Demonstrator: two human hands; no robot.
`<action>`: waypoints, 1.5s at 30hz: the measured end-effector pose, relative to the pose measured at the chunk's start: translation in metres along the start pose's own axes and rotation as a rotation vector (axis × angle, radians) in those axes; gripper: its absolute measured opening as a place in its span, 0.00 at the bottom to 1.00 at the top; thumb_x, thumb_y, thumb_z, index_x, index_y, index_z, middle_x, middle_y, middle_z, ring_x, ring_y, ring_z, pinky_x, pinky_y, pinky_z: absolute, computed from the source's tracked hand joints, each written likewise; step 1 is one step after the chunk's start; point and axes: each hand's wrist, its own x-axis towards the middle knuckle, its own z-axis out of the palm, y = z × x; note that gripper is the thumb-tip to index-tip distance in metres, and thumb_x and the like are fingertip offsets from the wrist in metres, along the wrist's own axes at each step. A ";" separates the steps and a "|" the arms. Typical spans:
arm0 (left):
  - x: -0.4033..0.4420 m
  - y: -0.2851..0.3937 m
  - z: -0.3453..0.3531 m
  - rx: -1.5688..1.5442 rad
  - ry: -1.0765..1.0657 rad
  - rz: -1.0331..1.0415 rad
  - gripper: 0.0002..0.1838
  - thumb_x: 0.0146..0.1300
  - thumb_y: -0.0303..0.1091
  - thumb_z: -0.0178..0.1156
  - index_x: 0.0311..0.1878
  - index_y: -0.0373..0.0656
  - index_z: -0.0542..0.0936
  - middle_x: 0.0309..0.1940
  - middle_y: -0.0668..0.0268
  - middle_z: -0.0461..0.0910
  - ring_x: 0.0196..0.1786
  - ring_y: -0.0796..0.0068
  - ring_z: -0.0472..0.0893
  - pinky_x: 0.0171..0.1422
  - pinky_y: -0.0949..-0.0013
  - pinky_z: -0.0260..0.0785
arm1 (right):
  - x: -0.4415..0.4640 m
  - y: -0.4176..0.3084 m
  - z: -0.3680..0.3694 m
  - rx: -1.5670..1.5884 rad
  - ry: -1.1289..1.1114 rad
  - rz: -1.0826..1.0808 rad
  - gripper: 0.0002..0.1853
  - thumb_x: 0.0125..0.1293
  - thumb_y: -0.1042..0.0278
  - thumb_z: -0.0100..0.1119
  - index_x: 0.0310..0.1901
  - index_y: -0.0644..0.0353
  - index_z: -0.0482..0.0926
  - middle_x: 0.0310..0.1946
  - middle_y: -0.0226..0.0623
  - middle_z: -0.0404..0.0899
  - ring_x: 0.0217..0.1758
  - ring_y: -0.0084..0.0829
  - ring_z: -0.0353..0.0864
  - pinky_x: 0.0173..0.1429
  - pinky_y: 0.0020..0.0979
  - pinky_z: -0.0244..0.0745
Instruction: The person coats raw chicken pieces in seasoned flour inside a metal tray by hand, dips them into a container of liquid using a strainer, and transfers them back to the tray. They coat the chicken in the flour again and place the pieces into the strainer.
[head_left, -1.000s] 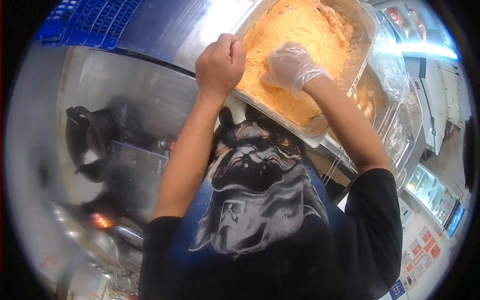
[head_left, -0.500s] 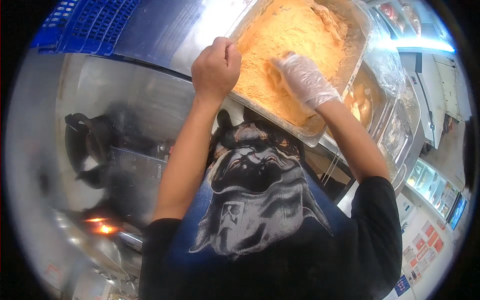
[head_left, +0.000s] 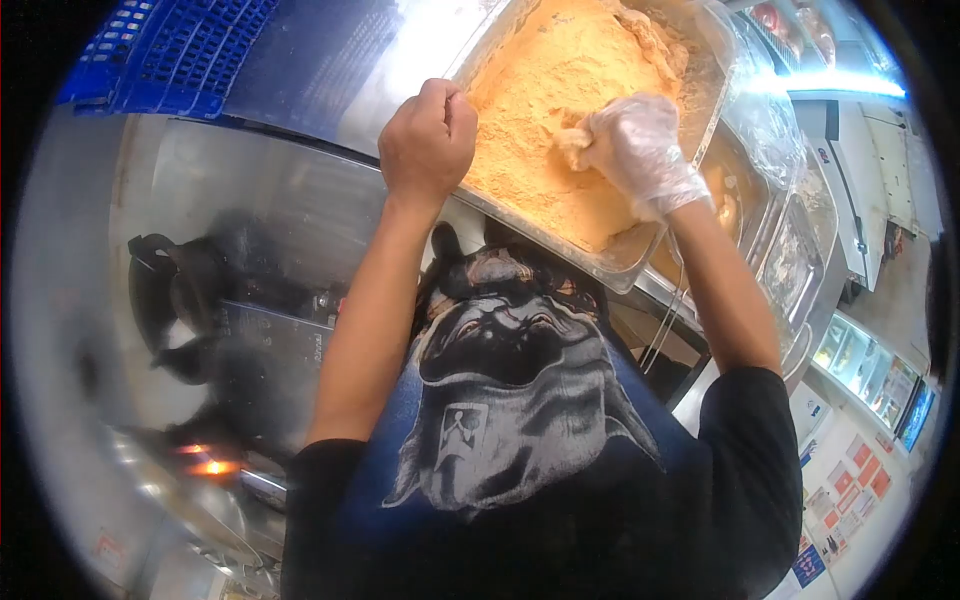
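Observation:
A deep metal tray [head_left: 612, 275] is filled with orange-tinted flour [head_left: 540, 95]. My right hand [head_left: 640, 150], in a clear plastic glove, is closed over the flour. From its fingers sticks out a lumpy, flour-coated piece of food [head_left: 574, 148], possibly chicken; the rest of it is hidden in the fist. My left hand [head_left: 428, 140] is bare and balled into a fist at the left edge of the tray. Its fingers curl out of sight, so whether it grips the rim cannot be made out. More coated pieces [head_left: 652, 38] lie at the far right of the tray.
To the right stands a metal pan [head_left: 735, 185] of wet, pale pieces, with clear plastic film [head_left: 762, 100] beyond. A blue basket [head_left: 180, 55] sits at upper left. Lower left are a black pan [head_left: 165, 300] and an open flame [head_left: 212, 466]. A wire handle [head_left: 663, 330] hangs near my right forearm.
My right hand has lifted out of the flour and shifted right, with the coated piece now showing in its fingers. My left fist has barely moved.

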 end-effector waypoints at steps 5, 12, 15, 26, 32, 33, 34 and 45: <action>0.000 0.000 0.001 0.002 0.019 0.013 0.05 0.70 0.34 0.60 0.39 0.45 0.82 0.24 0.57 0.83 0.29 0.51 0.84 0.35 0.51 0.76 | 0.018 0.038 -0.027 0.544 0.003 0.335 0.25 0.67 0.40 0.62 0.28 0.55 0.89 0.25 0.40 0.86 0.29 0.33 0.82 0.41 0.35 0.79; 0.000 0.000 0.002 0.007 0.018 0.016 0.05 0.70 0.34 0.60 0.38 0.45 0.82 0.24 0.57 0.83 0.30 0.51 0.84 0.35 0.51 0.76 | 0.028 0.109 0.037 -0.843 -0.143 0.509 0.27 0.72 0.40 0.62 0.36 0.61 0.90 0.24 0.34 0.84 0.29 0.28 0.82 0.43 0.32 0.80; 0.000 -0.003 0.001 0.013 0.011 0.002 0.06 0.71 0.36 0.60 0.40 0.45 0.82 0.25 0.59 0.83 0.30 0.53 0.84 0.36 0.53 0.76 | 0.015 0.123 0.033 -0.117 -0.070 0.509 0.27 0.68 0.41 0.65 0.36 0.63 0.89 0.27 0.42 0.85 0.31 0.33 0.84 0.42 0.38 0.80; -0.002 -0.002 0.002 0.025 0.010 0.003 0.08 0.72 0.37 0.60 0.41 0.46 0.84 0.26 0.61 0.84 0.31 0.55 0.85 0.37 0.55 0.75 | 0.008 0.127 0.015 -0.114 0.099 0.440 0.19 0.67 0.45 0.69 0.43 0.53 0.92 0.24 0.33 0.84 0.26 0.26 0.80 0.35 0.34 0.77; 0.001 -0.001 0.001 0.018 0.001 -0.002 0.07 0.72 0.37 0.60 0.42 0.47 0.84 0.27 0.60 0.84 0.31 0.54 0.85 0.38 0.55 0.76 | 0.007 0.170 0.068 -0.483 -0.097 0.451 0.17 0.64 0.55 0.72 0.50 0.51 0.93 0.26 0.31 0.87 0.27 0.22 0.79 0.37 0.31 0.77; 0.000 -0.001 0.000 0.025 -0.001 -0.011 0.07 0.72 0.38 0.61 0.43 0.46 0.84 0.27 0.60 0.84 0.31 0.54 0.85 0.38 0.55 0.76 | 0.001 0.188 0.083 -0.257 0.100 0.304 0.17 0.62 0.54 0.72 0.50 0.50 0.93 0.27 0.35 0.87 0.29 0.25 0.81 0.39 0.32 0.78; -0.001 0.000 0.000 0.031 -0.010 -0.021 0.07 0.72 0.38 0.61 0.43 0.46 0.84 0.27 0.60 0.84 0.31 0.53 0.85 0.38 0.55 0.76 | -0.004 0.197 0.091 -0.026 0.285 0.157 0.17 0.61 0.54 0.72 0.50 0.49 0.93 0.28 0.39 0.88 0.30 0.28 0.83 0.41 0.32 0.78; -0.001 -0.002 -0.001 -0.027 -0.007 -0.010 0.08 0.73 0.37 0.61 0.42 0.43 0.84 0.25 0.59 0.83 0.27 0.59 0.84 0.36 0.59 0.75 | -0.030 0.134 0.005 -0.123 -0.001 0.252 0.18 0.59 0.51 0.74 0.39 0.58 0.90 0.36 0.35 0.88 0.31 0.37 0.85 0.37 0.41 0.79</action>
